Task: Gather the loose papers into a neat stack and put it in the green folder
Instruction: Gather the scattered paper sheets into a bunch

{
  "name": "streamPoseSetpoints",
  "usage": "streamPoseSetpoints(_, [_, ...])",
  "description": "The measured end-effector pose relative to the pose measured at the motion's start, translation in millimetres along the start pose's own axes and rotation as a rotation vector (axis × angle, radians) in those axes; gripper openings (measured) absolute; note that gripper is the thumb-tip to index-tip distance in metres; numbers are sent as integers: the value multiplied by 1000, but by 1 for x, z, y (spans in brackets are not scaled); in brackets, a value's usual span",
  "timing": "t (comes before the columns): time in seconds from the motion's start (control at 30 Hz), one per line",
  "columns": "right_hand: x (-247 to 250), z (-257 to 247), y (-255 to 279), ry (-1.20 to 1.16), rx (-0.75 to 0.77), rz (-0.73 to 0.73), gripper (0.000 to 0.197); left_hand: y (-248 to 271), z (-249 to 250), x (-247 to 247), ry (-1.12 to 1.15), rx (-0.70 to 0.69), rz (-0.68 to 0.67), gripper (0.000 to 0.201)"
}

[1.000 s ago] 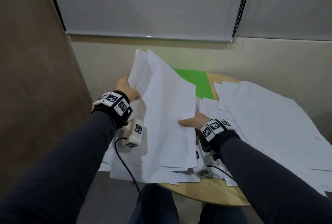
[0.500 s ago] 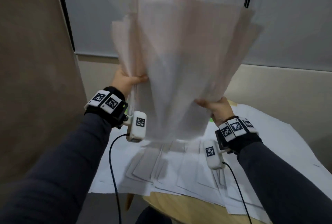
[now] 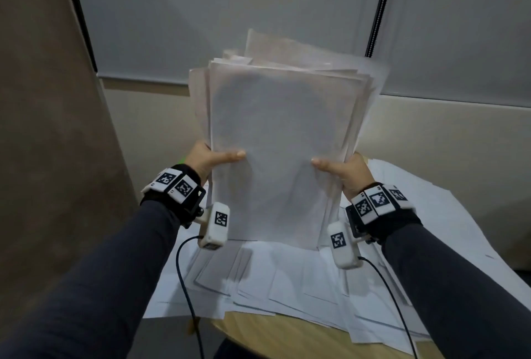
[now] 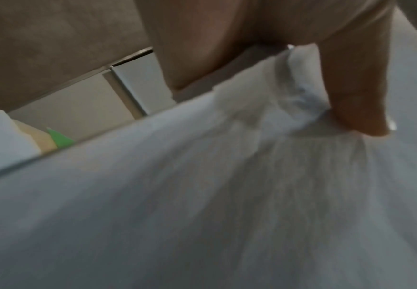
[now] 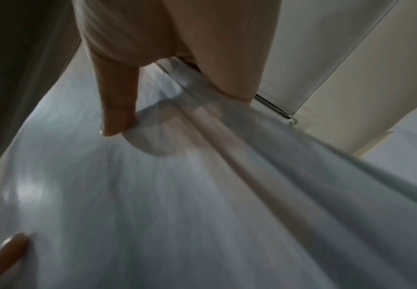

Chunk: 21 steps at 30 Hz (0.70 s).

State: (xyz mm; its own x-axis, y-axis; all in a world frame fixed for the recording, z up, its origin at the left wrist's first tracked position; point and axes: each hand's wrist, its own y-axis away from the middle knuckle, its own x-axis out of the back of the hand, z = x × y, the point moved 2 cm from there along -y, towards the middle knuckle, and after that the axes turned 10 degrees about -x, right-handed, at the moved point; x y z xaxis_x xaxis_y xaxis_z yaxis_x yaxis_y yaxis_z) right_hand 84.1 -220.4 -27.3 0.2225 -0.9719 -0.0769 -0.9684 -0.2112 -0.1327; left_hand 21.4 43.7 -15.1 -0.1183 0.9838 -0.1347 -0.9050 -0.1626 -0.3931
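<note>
Grey roller blinds and a beige wall across the upper frame, brown panel at far left. Centre frame: left hand (image 3: 205,158) and right hand (image 3: 346,170) clamped on the 2 side edges of an upright paper stack (image 3: 283,140), thumbs pressed flat on the front sheet, remaining fingers wrapped behind and hidden. Same pinch in both wrist views, thumb over bunched sheet edges, all blurred. Stack's lower edge down among the loose papers (image 3: 431,215) at lower centre, contact or small gap impossible to tell. Top edges ragged, several sheets poking up and sideways. Many loose papers spread over the round wooden table (image 3: 287,335) toward lower right. Green folder (image 4: 60,137) glimpsed only as a small green corner at left of the left wrist view, and hidden behind the stack from the head camera.

Step in hand, by the look of it: squaring a first batch by tapping its bottom edge on the table. Task far from done. Next move likely calls for a looser grip so sheets can settle level, then setting the batch down and collecting the rest.
</note>
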Motion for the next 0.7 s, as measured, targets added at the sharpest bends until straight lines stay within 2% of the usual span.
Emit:
streamPoseSetpoints(0.07, [-5,1,-5,9,1,5,73,-4,-4,0,-15,-10,9,61])
streamPoseSetpoints(0.13, [-6,0,-10,25,-13,29,70,-13,-6,5,-56,-13,23,74])
streamPoseSetpoints(0.23, [-4,-12,-15,-75,-35,-8,50,-28,-1,13,-70,-14,-21,87])
streamPoseSetpoints(0.3, [-9,-25,-18,-42,-33,-56,37,-35,5,8,-86,-2,-67,78])
streamPoseSetpoints(0.33, [-12,-30,-19,-3,-29,-69,28,-37,6,3,-119,-13,-56,66])
streamPoseSetpoints(0.4, [-17,-41,-22,46,2,-29,17,-38,12,-11,-184,-58,60,41])
streamPoseSetpoints(0.47, [-13,-52,-25,58,57,49,21,-38,20,-22,-172,-117,163,27])
streamPoseSetpoints(0.53, [-3,-59,-26,-27,99,55,24,-37,29,-29,-110,-167,171,18])
streamPoseSetpoints(0.57, [3,-58,-26,-61,97,46,34,-36,30,-31,-90,-182,146,19])
streamPoseSetpoints(0.6, [9,-53,-25,-60,75,34,47,-35,29,-35,-80,-175,107,25])
streamPoseSetpoints(0.7, [23,-27,-16,-27,3,-51,77,-26,9,-42,-157,-95,56,74])
